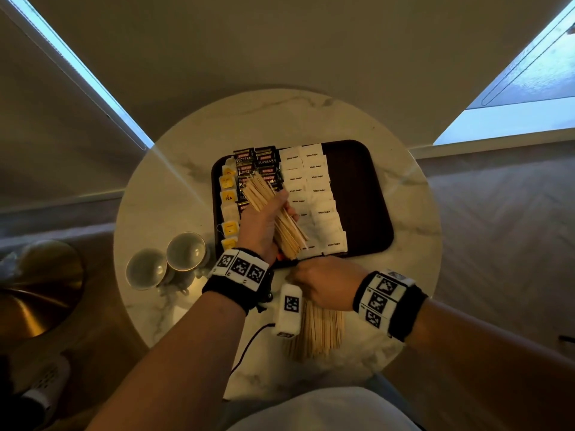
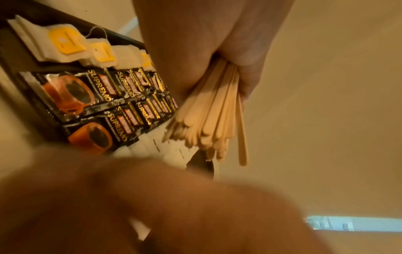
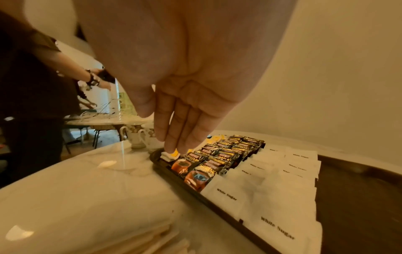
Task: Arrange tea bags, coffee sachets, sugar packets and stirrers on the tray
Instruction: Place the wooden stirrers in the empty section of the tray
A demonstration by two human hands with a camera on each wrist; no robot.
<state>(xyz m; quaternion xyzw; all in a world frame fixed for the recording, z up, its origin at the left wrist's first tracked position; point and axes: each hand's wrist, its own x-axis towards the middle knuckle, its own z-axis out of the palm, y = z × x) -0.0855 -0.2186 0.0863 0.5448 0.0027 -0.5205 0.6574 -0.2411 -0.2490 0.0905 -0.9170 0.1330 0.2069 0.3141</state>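
Stirrers [image 1: 273, 213] were squeezed in my left hand [image 1: 259, 227] above the tray [image 1: 370, 194]; my right hand [image 1: 326, 286], fingers straight, hovered beside it.

"SUPREMO" on coffee sachets [image 2: 121, 96], "White Sugar" on sugar packets [image 3: 261, 202], "TEA" on tea bag [image 1: 228, 197]

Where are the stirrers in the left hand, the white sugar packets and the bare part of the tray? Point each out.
stirrers [image 2: 208, 120], left wrist view, middle of the gripped bundle.
white sugar packets [image 1: 314, 188], head view, middle of the two columns.
tray [image 1: 357, 194], head view, bare dark floor at its right.
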